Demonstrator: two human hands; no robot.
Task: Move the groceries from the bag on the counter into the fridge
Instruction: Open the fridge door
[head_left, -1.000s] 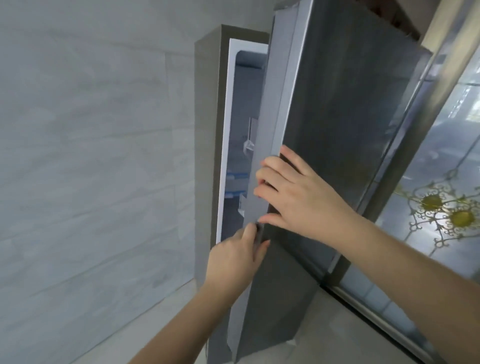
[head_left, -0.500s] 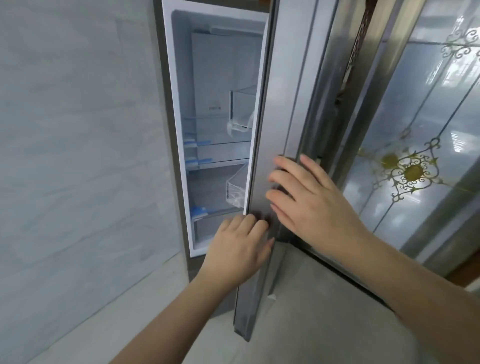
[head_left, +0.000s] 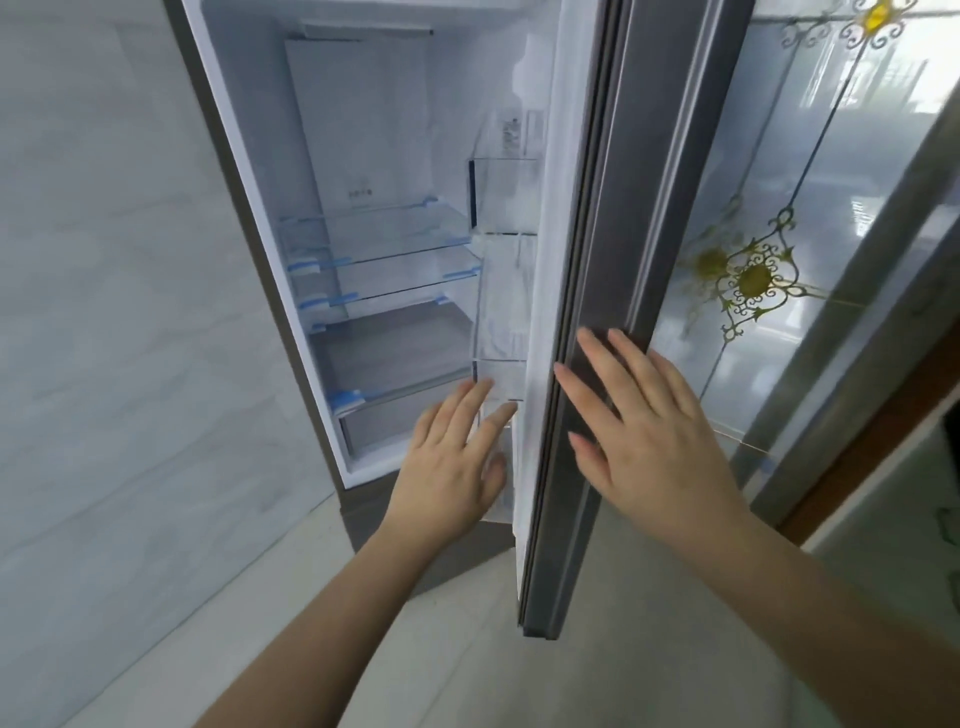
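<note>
At the centre of the head view, the fridge door (head_left: 587, 312) stands swung wide, seen almost edge-on, its grey metal edge running from twelve o'clock down to about six. The right hand (head_left: 660, 441) lies flat against that edge at about four o'clock from centre, fingers (head_left: 587, 405) spread and extended, holding nothing. The left hand (head_left: 447, 467) is at about seven o'clock, just inside the door, fingers loosely spread and empty, fingertips near the door's white inner lining; whether they touch it cannot be told.

The fridge (head_left: 363, 156) fills the upper left, from nine to twelve o'clock. Its white interior shows clear glass shelves (head_left: 379, 239) with blue tape tabs at their corners, and a drawer (head_left: 395, 358) below them. Clear door bins (head_left: 504, 192) sit on the door's inner side, at about eleven o'clock from the left hand. No groceries show on the shelves or in the bins, and neither the bag nor the counter is in view.

At nine o'clock is a pale grey tiled wall (head_left: 104, 312). At two to three o'clock stands a glass panel (head_left: 779, 234) with a gold scrollwork ornament (head_left: 748, 280). Pale floor tiles (head_left: 415, 649) lie below.
</note>
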